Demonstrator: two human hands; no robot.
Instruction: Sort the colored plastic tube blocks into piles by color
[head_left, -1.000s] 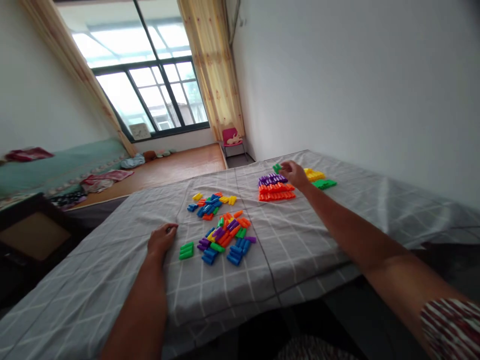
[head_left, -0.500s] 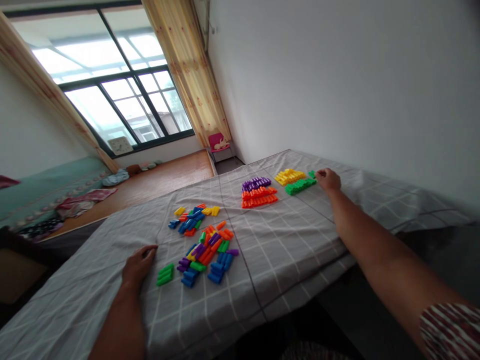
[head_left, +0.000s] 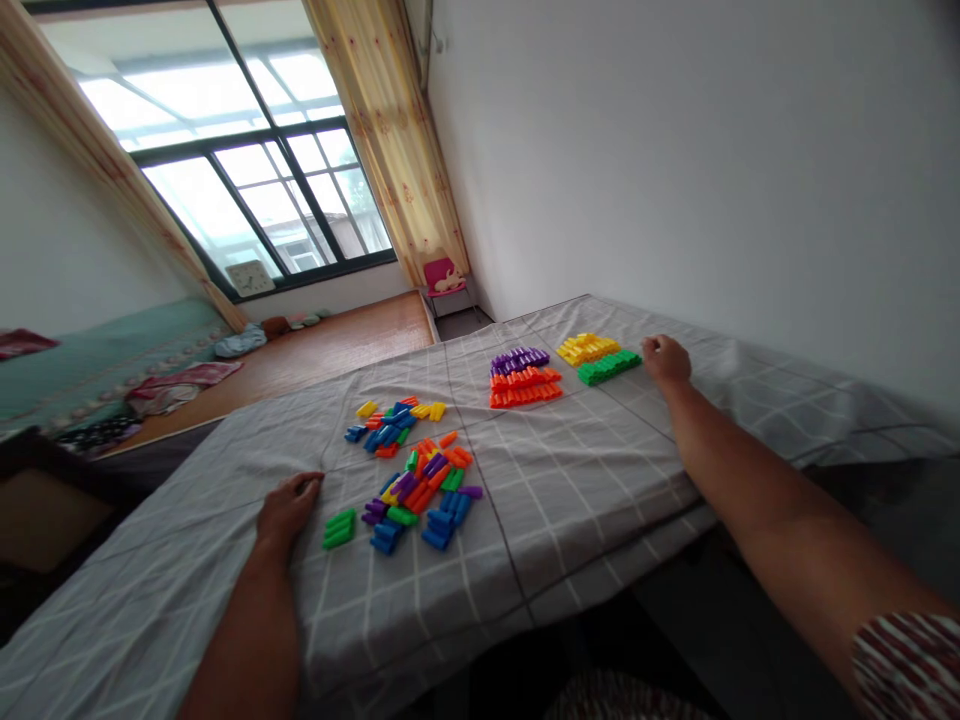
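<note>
green piece [head_left: 631,357] has come down to the green row [head_left: 606,368]; right hand [head_left: 667,361] half-curled beside it, grip unclear; left hand [head_left: 285,510] loosely curled, seemingly empty.

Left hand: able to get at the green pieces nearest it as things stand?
Likely yes. The left hand is just beside the green pieces, with only cloth visible between; the mixed pile lies on their other side.

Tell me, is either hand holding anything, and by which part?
No piece shows in the left hand. The right hand is curled beside the end of the green row; whether it holds a piece, and where, cannot be told.
</note>
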